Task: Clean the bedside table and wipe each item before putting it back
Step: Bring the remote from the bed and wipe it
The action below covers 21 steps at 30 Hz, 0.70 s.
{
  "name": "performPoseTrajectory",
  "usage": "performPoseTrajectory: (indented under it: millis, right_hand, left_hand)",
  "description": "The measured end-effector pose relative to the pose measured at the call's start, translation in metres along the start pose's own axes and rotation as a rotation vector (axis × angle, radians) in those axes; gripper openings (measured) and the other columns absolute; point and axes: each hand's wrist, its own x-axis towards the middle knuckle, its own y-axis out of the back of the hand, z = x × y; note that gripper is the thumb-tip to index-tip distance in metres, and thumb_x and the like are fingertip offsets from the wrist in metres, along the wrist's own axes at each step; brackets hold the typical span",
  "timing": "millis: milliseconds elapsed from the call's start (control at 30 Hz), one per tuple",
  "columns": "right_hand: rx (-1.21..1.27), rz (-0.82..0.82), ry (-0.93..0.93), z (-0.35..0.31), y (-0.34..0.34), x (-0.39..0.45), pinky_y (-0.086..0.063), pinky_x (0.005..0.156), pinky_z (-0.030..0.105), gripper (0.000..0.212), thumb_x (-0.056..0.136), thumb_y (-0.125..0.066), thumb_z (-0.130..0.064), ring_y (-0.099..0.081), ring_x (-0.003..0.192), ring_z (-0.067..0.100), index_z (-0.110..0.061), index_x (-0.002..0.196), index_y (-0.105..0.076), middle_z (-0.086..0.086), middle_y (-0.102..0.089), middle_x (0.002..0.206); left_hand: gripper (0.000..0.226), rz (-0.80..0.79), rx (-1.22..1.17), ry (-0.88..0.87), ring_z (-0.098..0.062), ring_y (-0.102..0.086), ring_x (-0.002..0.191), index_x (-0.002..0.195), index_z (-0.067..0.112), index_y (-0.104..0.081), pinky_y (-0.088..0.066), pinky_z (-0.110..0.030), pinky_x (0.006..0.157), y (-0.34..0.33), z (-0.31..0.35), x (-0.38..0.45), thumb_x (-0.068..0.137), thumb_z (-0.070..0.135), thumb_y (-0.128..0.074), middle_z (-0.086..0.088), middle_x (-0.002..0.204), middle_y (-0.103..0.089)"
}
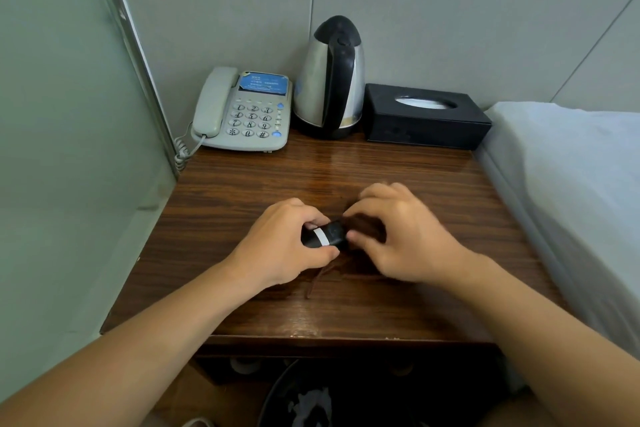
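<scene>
Over the middle of the wooden bedside table [242, 204] my left hand [280, 246] grips a small black object with a white band [323, 236]. My right hand [398, 232] holds a dark brown cloth [363, 227] bunched against the right end of that object; a thin strand of the cloth trails toward the front edge. Most of the cloth is hidden under my right hand. At the back of the table stand a grey telephone [242, 111], a steel and black kettle [330, 80] and a black tissue box [426, 118].
A wall and a metal strip [138, 55] close off the left side. A bed with a white sheet [571, 184] borders the table on the right. Below the table's front edge sits a dark round bin [311, 399].
</scene>
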Motion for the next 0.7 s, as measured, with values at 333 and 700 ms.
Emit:
performPoseTrajectory:
  millis: [333,700]
  right_hand:
    - [0.006,-0.038,0.006,-0.002,-0.001,-0.008,-0.047,0.099,0.027,0.039,0.089,-0.074,-0.042,-0.049,0.109,0.012,-0.029,0.125,-0.07,-0.011,-0.056,0.123]
    - [0.077,0.075,-0.113,-0.007,-0.007,-0.028,-0.046,0.094,0.023,0.04,0.088,-0.078,-0.04,-0.049,0.11,0.011,-0.031,0.126,-0.071,-0.015,-0.052,0.12]
  left_hand:
    - [0.041,-0.006,0.003,-0.009,0.005,-0.047,0.086,0.119,0.033,-0.075,-0.035,-0.022,0.073,0.0,0.0,-0.002,0.08,0.043,-0.084,0.016,0.097,-0.057]
    - [0.053,0.015,0.155,-0.027,-0.001,-0.052,0.104,0.131,0.03,-0.062,-0.043,-0.021,0.087,0.006,0.008,-0.01,0.085,0.051,-0.077,0.019,0.11,-0.061]
